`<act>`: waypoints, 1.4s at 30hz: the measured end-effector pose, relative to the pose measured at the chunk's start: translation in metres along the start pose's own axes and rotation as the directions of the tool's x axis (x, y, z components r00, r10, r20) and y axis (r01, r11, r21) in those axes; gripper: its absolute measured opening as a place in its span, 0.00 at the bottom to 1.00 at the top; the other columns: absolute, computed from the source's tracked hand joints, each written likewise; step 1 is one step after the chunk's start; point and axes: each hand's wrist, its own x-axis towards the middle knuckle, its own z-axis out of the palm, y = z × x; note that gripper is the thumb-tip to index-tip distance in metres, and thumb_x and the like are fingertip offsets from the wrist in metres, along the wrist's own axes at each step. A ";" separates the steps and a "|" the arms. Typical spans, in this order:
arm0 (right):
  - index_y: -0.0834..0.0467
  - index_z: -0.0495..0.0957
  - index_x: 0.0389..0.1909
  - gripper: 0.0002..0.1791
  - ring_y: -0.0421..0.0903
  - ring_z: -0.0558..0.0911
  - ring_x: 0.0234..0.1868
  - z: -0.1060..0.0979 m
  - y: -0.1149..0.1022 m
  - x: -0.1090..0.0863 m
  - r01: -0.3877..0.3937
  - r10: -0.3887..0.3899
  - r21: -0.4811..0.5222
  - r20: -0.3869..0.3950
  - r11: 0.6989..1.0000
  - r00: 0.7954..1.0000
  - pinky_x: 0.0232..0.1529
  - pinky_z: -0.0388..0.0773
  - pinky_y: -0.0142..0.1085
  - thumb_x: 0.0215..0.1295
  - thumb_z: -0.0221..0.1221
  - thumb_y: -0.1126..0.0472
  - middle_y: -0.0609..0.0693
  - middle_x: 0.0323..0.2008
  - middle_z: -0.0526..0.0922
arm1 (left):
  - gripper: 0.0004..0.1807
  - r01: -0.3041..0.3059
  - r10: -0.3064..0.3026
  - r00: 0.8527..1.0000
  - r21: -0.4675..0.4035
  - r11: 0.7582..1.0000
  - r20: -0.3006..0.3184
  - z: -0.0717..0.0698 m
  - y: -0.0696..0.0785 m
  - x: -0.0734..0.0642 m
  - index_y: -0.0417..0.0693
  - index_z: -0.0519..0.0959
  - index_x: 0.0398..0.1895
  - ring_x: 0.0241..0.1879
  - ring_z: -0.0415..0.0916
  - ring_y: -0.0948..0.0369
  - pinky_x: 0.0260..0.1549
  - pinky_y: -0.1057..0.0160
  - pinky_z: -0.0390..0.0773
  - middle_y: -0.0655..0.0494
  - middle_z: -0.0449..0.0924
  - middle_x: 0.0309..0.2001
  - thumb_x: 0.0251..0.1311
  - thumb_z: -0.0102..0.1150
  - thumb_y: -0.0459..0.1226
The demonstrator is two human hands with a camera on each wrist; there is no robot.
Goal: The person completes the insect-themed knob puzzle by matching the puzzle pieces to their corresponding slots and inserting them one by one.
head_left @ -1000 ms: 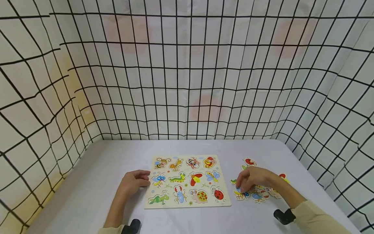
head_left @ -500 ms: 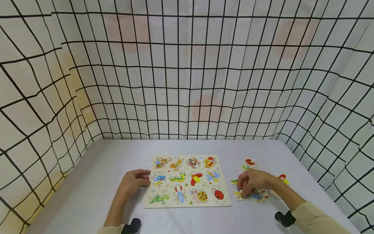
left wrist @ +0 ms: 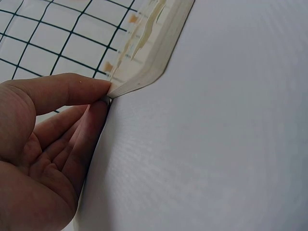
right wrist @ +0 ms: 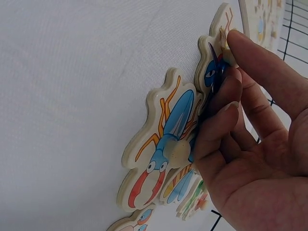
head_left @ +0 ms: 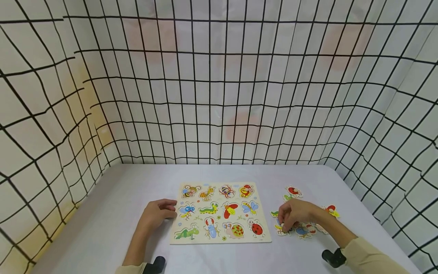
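Note:
A pale wooden puzzle board [head_left: 198, 241] printed with colourful insects lies flat in the middle of the table. My left hand [head_left: 154, 214] is at its left side; in the left wrist view the thumb and a finger pinch the board edge [left wrist: 156, 67] by a corner. Over the loose pieces to the right, my right hand [head_left: 297, 212] pinches the small knob of a blue-headed mosquito puzzle piece [right wrist: 208, 72], partly hidden by the fingers. Just beside it in the right wrist view lies a stag beetle piece [right wrist: 179, 115] with its own pale knob.
Behind the right hand are a ladybird piece [head_left: 294, 191] and a green piece [head_left: 288, 197]. A red and yellow piece [head_left: 331, 210] lies right of the hand, a caterpillar piece [head_left: 274, 214] left of it. White walls [head_left: 222, 91] with black grid lines surround the table.
My right hand has shifted slightly right over the mosquito piece, and its fingers now cover more of the piece's blue head. The left hand stays at the board.

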 end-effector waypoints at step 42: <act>0.61 0.86 0.34 0.09 0.44 0.79 0.29 0.006 -0.064 0.037 0.108 -0.108 -0.005 -0.091 0.994 0.990 0.39 0.79 0.41 0.51 0.72 0.66 0.48 0.26 0.85 | 0.21 0.012 -0.013 1.000 -0.013 1.000 -0.015 0.002 0.000 0.001 0.46 0.85 0.52 0.37 0.76 0.56 0.38 0.60 0.73 0.54 0.84 0.35 0.52 0.72 0.30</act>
